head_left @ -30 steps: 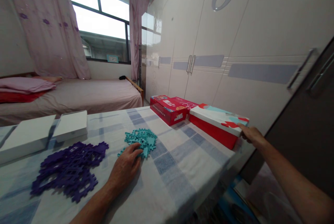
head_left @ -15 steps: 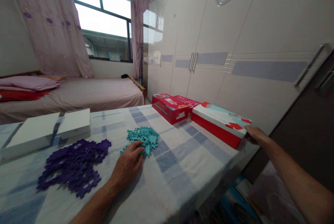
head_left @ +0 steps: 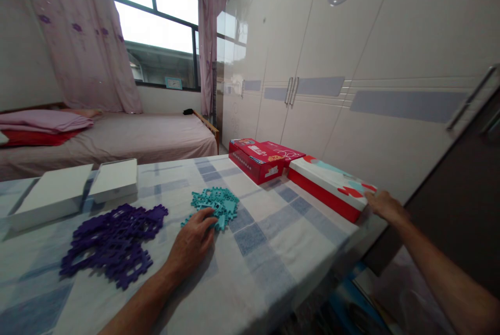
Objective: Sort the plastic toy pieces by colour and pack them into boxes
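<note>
My left hand (head_left: 195, 237) lies on the near edge of a small heap of teal interlocking plastic pieces (head_left: 224, 202), its fingers loosely bent and apart. To its left spreads a larger heap of purple interlocking plastic pieces (head_left: 113, 238). Stretched far to the right, my right hand (head_left: 385, 206) grips the near right end of a red box with a white, patterned lid (head_left: 326, 176); some of its fingers are hidden behind that end. The box lies flat along the table's far right edge.
Red boxes (head_left: 255, 160) stand at the back of the table, touching or close to the lidded box. Two white box parts (head_left: 115, 178) sit at the back left. A checked cloth (head_left: 250, 283) covers the table. White wardrobe doors (head_left: 308, 111) rise behind, and a bed (head_left: 156, 132) stands beyond.
My right hand has risen slightly at the end of the lidded box. My left hand stays on the teal pieces. The whole view has shifted a little.
</note>
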Motion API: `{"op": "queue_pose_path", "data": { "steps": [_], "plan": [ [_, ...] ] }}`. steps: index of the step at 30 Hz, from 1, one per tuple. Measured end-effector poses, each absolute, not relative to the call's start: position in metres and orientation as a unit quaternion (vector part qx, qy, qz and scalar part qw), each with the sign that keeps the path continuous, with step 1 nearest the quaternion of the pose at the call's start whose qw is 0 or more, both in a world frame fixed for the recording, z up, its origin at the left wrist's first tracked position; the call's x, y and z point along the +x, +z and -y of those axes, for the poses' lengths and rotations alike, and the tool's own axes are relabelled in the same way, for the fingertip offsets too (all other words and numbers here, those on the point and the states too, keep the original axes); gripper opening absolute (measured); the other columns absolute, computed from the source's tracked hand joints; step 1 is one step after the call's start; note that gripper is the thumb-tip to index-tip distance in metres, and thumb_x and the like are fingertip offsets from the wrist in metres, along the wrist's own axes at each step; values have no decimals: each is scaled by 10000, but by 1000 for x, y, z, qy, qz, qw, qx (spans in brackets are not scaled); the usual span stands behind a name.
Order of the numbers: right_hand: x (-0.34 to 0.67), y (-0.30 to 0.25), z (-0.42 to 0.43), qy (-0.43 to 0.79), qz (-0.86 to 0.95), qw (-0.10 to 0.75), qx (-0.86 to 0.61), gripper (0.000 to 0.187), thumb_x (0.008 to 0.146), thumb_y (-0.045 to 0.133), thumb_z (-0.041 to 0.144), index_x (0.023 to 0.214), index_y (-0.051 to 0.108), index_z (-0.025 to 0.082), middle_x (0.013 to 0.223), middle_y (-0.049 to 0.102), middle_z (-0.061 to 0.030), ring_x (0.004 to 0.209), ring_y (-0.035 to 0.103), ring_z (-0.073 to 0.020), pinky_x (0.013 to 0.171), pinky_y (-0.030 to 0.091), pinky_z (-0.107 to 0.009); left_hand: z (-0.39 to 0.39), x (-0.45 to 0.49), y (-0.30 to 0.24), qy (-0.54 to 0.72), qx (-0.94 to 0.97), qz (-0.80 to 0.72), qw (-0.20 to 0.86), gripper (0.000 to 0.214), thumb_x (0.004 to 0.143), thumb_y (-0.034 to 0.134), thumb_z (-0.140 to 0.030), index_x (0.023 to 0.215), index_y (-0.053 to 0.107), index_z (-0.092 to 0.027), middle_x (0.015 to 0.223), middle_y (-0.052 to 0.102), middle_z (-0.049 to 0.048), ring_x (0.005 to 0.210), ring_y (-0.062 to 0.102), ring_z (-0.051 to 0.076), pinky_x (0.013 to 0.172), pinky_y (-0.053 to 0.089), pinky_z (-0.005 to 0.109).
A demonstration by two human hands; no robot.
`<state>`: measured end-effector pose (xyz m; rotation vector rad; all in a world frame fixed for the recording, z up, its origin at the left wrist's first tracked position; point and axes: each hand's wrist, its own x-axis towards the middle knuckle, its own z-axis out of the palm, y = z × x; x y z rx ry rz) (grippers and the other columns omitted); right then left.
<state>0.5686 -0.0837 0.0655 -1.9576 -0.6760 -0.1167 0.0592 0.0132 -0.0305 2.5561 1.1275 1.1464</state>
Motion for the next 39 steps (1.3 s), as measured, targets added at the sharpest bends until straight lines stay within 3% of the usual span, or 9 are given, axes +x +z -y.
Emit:
{"op": "queue_pose_path", "data": {
  "steps": [3,6,10,14,21,26,28,33,39],
  "plan": [
    [541,64,87,-181,303,381,-854,475,753,572,381,1147,569,117,1155,526,-327,1108,527,-425,831,383,-550,-11,60,-27,405,827,-382,83,233,824,471,-169,915,684,-197,1139,636,87,1071,606,225,958,498,411],
    [498,53,78,-269,426,355,-787,509,834,453,397,1288,475,167,1201,524,-241,1146,514,-366,886,425,-498,-11,60,-22,436,799,-404,94,228,827,472,-154,912,680,-192,1111,635,82,1064,601,214,970,485,410],
    [424,26,45,-158,584,412,-681,449,842,430,419,1239,485,216,1125,546,-151,994,574,-287,870,478,-451,-12,60,-19,463,776,-416,102,222,809,492,-109,901,678,-187,1084,633,83,1048,597,202,961,485,388],
    [356,-7,3,8,630,443,-638,463,815,433,448,1182,505,176,1090,540,-119,899,593,-238,754,526,-403,-9,60,-18,472,769,-418,109,238,784,518,-65,911,677,-188,1089,629,85,1065,585,199,969,476,377],
    [329,-31,-18,55,645,405,-646,461,794,421,426,1145,536,150,1027,558,-102,851,609,-230,786,515,-409,-17,54,17,423,781,-455,54,282,774,556,-84,1031,651,-153,1240,561,136,1161,526,235,1014,431,390],
    [333,-29,-12,56,638,401,-654,470,796,419,420,1152,537,136,1061,560,-123,846,615,-229,776,518,-401,-65,-10,57,332,729,-592,-85,308,827,551,-187,1126,601,-129,1347,489,176,1229,464,305,1020,383,465],
    [332,-29,-12,69,638,401,-654,478,796,421,422,1159,532,132,1081,558,-132,852,617,-229,768,522,-394,-85,-42,61,305,655,-681,-117,406,836,575,-333,1177,563,-112,1370,457,218,1258,423,364,997,373,514],
    [330,-30,-14,84,628,393,-666,515,793,395,436,1176,526,118,1076,563,-142,893,619,-244,765,521,-389,-114,-86,48,228,522,-819,-68,811,744,545,-661,1280,471,-57,1323,460,272,1244,413,397,958,387,484],
    [330,-32,-13,75,626,393,-669,494,801,375,427,1176,522,142,1089,577,-128,918,618,-233,798,507,-379,-139,-88,38,176,489,-854,-31,867,691,520,-708,1298,455,-91,1333,462,244,1242,419,364,953,389,454]
  ]
}}
